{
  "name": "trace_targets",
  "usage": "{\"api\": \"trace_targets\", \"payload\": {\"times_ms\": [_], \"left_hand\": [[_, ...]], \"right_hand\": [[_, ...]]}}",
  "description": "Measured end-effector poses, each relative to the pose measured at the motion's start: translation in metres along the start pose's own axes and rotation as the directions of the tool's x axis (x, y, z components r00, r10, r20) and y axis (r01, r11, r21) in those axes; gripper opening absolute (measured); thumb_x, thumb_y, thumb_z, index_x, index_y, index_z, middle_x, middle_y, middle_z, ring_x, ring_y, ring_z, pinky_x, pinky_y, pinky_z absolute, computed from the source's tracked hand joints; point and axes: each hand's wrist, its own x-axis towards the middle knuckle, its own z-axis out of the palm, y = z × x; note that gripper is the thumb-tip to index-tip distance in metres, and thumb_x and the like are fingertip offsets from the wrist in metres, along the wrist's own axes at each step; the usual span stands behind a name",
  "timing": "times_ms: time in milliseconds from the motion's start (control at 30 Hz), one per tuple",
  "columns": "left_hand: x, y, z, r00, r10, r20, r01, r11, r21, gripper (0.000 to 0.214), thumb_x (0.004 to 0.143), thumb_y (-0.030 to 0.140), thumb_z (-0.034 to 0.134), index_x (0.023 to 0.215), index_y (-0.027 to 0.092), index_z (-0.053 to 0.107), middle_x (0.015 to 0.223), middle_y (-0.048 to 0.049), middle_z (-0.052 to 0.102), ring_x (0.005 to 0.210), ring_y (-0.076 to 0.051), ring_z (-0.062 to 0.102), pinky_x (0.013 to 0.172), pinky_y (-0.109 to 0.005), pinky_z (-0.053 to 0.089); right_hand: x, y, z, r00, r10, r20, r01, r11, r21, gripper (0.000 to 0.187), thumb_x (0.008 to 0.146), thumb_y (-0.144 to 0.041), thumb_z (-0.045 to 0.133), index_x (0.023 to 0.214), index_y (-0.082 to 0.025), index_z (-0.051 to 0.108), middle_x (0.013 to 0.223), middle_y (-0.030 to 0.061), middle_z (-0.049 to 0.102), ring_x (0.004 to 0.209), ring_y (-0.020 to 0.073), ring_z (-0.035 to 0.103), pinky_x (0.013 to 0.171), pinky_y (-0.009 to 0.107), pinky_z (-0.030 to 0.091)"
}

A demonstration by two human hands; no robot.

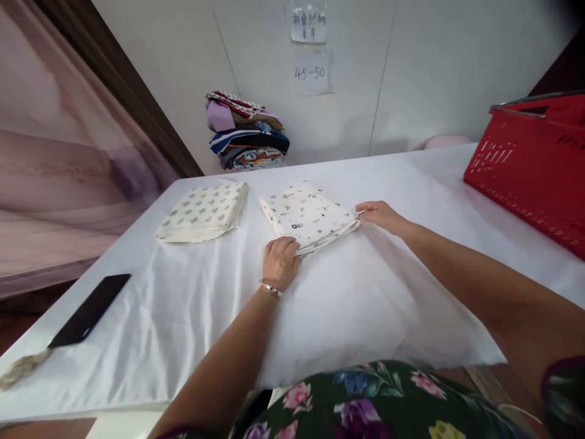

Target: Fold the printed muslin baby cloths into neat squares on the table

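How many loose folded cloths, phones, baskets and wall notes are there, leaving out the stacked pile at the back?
Folded cloths: 2
Black phone: 1
Red basket: 1
Wall notes: 2
Total: 6

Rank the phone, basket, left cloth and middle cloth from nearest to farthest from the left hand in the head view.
From the left hand:
1. Middle cloth, touching it
2. Left cloth, ahead, leftward
3. Phone, farther left
4. Basket, far right
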Motion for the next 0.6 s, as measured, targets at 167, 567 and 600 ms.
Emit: {"api": "trace_targets", "payload": {"times_ms": [167, 567, 600], "left_hand": [[0.001, 0.001, 0.001, 0.999, -0.024, 0.044, 0.025, 1.000, -0.009, 0.020, 0.073, 0.012, 0.052, 0.092, 0.019, 0.056, 0.101, -0.0060, 0.061, 0.102, -0.022, 0.050, 0.088, -0.036, 0.035], [0.003, 0.008, 0.006, 0.998, 0.064, 0.006, -0.063, 0.996, -0.055, 0.024, 0.073, 0.013, 0.051, 0.096, 0.019, 0.057, 0.098, -0.0064, 0.061, 0.098, -0.023, 0.052, 0.086, -0.038, 0.039], [0.002, 0.009, 0.005, 0.998, 0.064, 0.007, -0.063, 0.996, -0.065, 0.025, 0.074, 0.013, 0.052, 0.097, 0.019, 0.057, 0.099, -0.0067, 0.061, 0.099, -0.023, 0.052, 0.086, -0.038, 0.039]], "right_hand": [[0.010, -0.018, 0.008, 0.926, 0.327, 0.188, -0.326, 0.945, -0.037, 0.037, 0.069, -0.041, 0.067, 0.080, -0.006, 0.067, 0.068, 0.0093, 0.063, 0.055, 0.0129, 0.057, 0.052, 0.030, 0.047], [0.022, -0.013, 0.017, 0.937, 0.339, 0.084, -0.316, 0.925, -0.212, 0.020, 0.064, -0.029, 0.070, 0.071, -0.013, 0.062, 0.057, 0.0023, 0.056, 0.046, 0.0093, 0.048, 0.042, 0.021, 0.040], [0.022, -0.011, 0.017, 0.938, 0.334, 0.088, -0.310, 0.926, -0.214, 0.021, 0.064, -0.031, 0.070, 0.073, -0.013, 0.063, 0.058, 0.0024, 0.057, 0.047, 0.0093, 0.048, 0.043, 0.021, 0.040]]}}
